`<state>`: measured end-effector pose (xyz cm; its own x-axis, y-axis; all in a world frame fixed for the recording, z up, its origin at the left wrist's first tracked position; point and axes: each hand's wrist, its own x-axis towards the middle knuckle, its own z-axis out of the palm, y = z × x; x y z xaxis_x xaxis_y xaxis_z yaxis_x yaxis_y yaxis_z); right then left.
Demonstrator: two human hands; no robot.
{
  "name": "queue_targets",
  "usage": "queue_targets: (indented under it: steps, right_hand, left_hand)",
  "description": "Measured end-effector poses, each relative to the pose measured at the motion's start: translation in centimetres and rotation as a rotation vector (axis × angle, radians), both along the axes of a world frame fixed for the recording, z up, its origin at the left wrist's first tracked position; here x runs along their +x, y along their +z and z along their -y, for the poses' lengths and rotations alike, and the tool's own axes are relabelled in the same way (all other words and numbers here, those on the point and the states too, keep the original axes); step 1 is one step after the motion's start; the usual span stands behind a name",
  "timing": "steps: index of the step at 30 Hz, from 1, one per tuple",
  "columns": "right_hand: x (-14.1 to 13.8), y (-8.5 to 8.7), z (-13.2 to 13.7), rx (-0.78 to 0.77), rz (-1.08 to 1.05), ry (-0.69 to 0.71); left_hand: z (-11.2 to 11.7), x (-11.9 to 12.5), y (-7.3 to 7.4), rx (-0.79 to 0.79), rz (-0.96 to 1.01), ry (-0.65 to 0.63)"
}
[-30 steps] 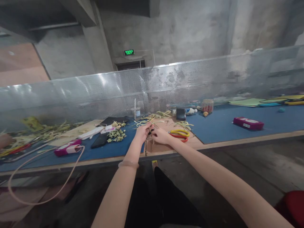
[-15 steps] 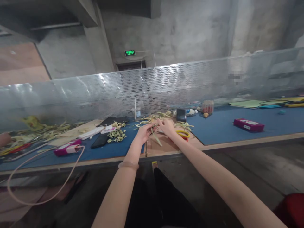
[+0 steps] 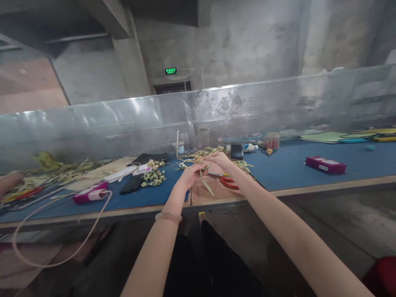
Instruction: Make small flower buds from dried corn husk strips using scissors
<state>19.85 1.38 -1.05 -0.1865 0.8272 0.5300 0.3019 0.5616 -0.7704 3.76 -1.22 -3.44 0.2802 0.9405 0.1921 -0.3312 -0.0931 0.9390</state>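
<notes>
My left hand (image 3: 189, 176) is closed with its fingertips pinching a pale green plant strip (image 3: 206, 185), whose loose end hangs toward the table's front edge. My right hand (image 3: 219, 160) is just above and to the right, its thumb and fingers pinched together at the upper part of the same work; the exact grip is small and blurred. Below the right wrist lie scissors with red handles (image 3: 228, 182), their blades pointing left. Behind both hands are more pale strips (image 3: 216, 149).
Left of my hands are a heap of small pale green pieces (image 3: 153, 178), a black phone (image 3: 131, 184) and a purple box (image 3: 89, 194) with a looping cable. Another person's hand (image 3: 10, 181) shows at far left. Another purple box (image 3: 325, 165) sits right. A perforated metal screen (image 3: 148, 115) stands behind.
My right hand and forearm have shifted slightly up and away from the left hand, baring the red scissors; the yellow handles seen before are now hidden. The strip hangs a little lower.
</notes>
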Motion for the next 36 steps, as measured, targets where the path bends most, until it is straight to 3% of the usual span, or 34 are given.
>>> queue_targets:
  steps: [16,24,32,36]
  right_hand:
    - [-0.4,1.0,-0.6,0.119,0.278,-0.122]
    - [0.3,-0.5,-1.8,0.173,0.302,-0.141]
    - [-0.6,-1.3,-2.8,0.191,0.269,-0.249]
    - [-0.3,-1.0,-1.9,0.205,0.292,-0.171]
  left_hand:
    - [0.1,-0.2,-0.3,-0.039,-0.103,-0.005]
    - [-0.1,0.1,0.1,-0.059,-0.095,-0.004]
    - [-0.1,0.1,-0.2,-0.065,-0.082,0.077]
    - [-0.2,0.1,-0.1,-0.074,-0.044,0.160]
